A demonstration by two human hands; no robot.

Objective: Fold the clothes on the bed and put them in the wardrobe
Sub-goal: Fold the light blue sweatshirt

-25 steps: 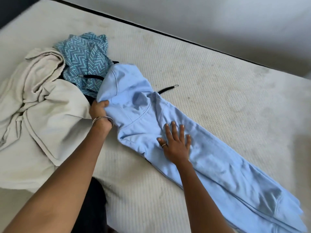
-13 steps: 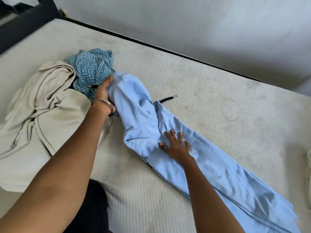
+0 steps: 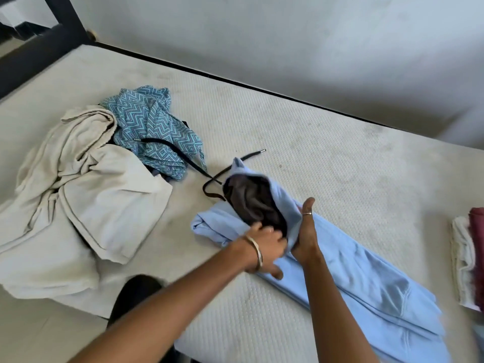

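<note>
A light blue hoodie (image 3: 366,281) lies stretched across the mattress (image 3: 327,158), running toward the lower right. Its hood (image 3: 256,200) is turned back over the body, so the dark lining shows. My left hand (image 3: 264,247), blurred, grips the hood's near rim with curled fingers. My right hand (image 3: 305,231) stands on edge with straight fingers against the hood's blue outer side. A black drawstring (image 3: 235,163) trails from the hood onto the mattress.
A crumpled beige garment (image 3: 86,184) and a teal zigzag-patterned garment (image 3: 154,127) lie piled at the left. Folded white and maroon clothes (image 3: 468,255) sit at the right edge. A dark bed frame (image 3: 39,53) and a grey wall (image 3: 288,48) border the far side.
The hood lay flat toward the pile; my left hand has swung it back over the hoodie's body, exposing the lining. My right hand has lifted from flat on the chest to upright against the hood.
</note>
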